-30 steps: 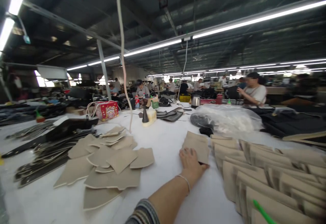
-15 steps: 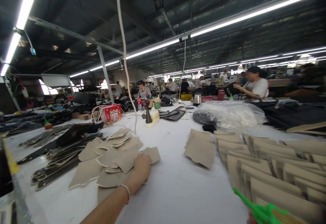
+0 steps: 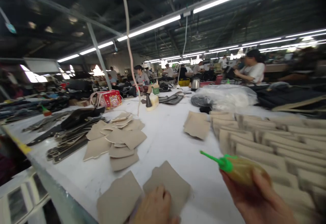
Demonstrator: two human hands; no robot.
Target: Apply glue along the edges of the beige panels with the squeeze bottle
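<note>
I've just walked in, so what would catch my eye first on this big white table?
Probably the right hand at the near right, gripping a yellowish squeeze bottle with a bright green nozzle. Beside it, the left hand rests on tan cut pieces at the near edge. Overlapping rows of tan pieces fill the right side of the table.

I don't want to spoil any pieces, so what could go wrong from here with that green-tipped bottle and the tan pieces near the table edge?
1. The squeeze bottle in the right hand is tilted, its green nozzle pointing out over the white table. A squeeze might drip onto the table or the rows of tan pieces.
2. The left hand rests by two pieces at the near edge. The left tan piece lies close to that edge and could slip off if nudged.
</note>
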